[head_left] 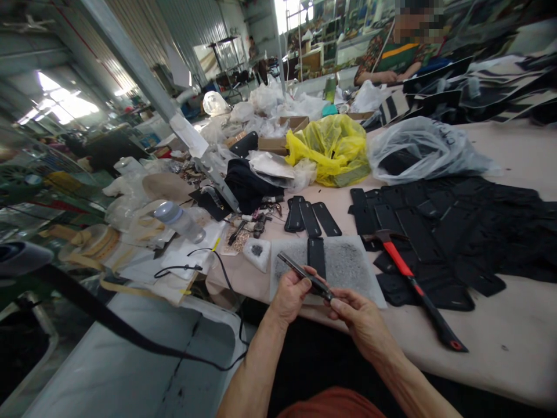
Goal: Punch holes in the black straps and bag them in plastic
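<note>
Both of my hands hold a slim, dark, bar-shaped piece with a shiny edge [307,271], tilted above the front of a pale worn board; its exact kind is unclear. My left hand [291,293] pinches its middle between thumb and fingers. At its lower right end, the fingers of my right hand [352,313] are closed on it. Under it, a flat black strip [316,255] lies on the pale board [348,267]. Just behind are several similar black strips [310,219]. To the right, a hammer with a red and black handle [407,273] rests partly on black pieces.
A heap of black cut pieces [439,226] covers the table's right side. Behind stand a yellow plastic bag [331,148] and a clear bag [426,151]. Small tools, a water bottle [180,220] and a white block [257,254] lie left. Another person [391,61] sits across the table.
</note>
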Demonstrator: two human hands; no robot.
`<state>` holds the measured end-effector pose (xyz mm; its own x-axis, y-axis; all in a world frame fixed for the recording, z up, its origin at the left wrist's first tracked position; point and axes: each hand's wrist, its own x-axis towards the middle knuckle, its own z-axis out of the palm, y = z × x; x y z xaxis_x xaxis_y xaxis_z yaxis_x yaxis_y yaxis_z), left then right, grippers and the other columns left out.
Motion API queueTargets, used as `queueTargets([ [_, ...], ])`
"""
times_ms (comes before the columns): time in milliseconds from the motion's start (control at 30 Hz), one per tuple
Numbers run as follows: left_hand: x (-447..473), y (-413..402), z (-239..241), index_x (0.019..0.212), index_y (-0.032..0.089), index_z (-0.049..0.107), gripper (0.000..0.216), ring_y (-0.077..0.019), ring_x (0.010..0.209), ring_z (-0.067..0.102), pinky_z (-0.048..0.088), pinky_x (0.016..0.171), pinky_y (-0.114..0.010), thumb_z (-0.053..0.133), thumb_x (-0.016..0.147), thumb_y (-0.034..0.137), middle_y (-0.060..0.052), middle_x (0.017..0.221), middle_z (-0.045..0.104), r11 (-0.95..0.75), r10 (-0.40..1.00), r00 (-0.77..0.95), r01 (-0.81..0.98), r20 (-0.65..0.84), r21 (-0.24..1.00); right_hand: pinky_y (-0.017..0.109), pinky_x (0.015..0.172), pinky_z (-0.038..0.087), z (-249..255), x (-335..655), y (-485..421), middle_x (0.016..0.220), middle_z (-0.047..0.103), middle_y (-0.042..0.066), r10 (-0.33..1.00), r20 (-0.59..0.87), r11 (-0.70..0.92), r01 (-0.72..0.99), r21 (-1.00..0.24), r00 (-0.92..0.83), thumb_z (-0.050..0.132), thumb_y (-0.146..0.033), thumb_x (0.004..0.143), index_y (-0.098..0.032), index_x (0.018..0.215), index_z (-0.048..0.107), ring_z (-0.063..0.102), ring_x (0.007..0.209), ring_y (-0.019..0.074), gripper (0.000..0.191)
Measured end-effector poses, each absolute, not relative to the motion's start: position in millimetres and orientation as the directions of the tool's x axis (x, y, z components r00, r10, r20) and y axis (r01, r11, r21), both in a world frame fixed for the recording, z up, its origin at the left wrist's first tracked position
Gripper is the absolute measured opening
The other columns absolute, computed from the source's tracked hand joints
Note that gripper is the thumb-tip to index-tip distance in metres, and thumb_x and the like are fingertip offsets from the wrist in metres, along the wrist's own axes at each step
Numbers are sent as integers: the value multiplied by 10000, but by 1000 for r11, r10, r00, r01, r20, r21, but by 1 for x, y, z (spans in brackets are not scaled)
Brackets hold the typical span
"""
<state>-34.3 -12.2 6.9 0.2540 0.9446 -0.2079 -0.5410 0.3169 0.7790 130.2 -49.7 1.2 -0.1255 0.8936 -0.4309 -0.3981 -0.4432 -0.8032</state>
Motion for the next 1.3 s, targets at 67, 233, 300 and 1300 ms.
queueTargets([
  [67, -32, -13, 4, 1054, 131, 597, 415, -272, 882, 703, 518, 851, -418, 786, 723, 294, -97, 882, 724, 317, 947, 225, -575, -227, 754, 265, 635, 447, 3, 128, -49, 768, 671, 35, 897, -427, -432, -424, -796, -113, 867, -387, 575, -150, 870, 694, 571, 609, 123, 416],
  [233, -28, -17, 2, 1014, 133, 599, 378, -273, 890, 707, 534, 840, -432, 786, 724, 288, -103, 941, 725, 319, 947, 185, -619, -262, 718, 268, 640, 445, 5, 127, -49, 770, 669, 32, 903, -420, -414, -445, -794, -90, 876, -360, 565, -154, 860, 699, 569, 606, 120, 401],
  [300, -27, -17, 5, 1013, 129, 603, 375, -267, 895, 706, 538, 833, -413, 786, 725, 284, -106, 948, 725, 322, 946, 188, -612, -262, 722, 260, 632, 444, 4, 127, -49, 738, 662, 23, 898, -429, -422, -464, -779, -95, 879, -347, 561, -159, 855, 697, 567, 599, 116, 394],
  [1300, -52, 59, -26, 1005, 181, 589, 350, -163, 746, 658, 524, 627, -250, 709, 745, 381, -20, 839, 692, 125, 960, -226, -179, -164, 976, 546, 1143, 225, -61, 142, -30, 1551, 301, 111, 746, 271, 664, 713, -225, -609, 579, -305, 826, -167, 1483, 338, 260, 1425, 317, 713],
])
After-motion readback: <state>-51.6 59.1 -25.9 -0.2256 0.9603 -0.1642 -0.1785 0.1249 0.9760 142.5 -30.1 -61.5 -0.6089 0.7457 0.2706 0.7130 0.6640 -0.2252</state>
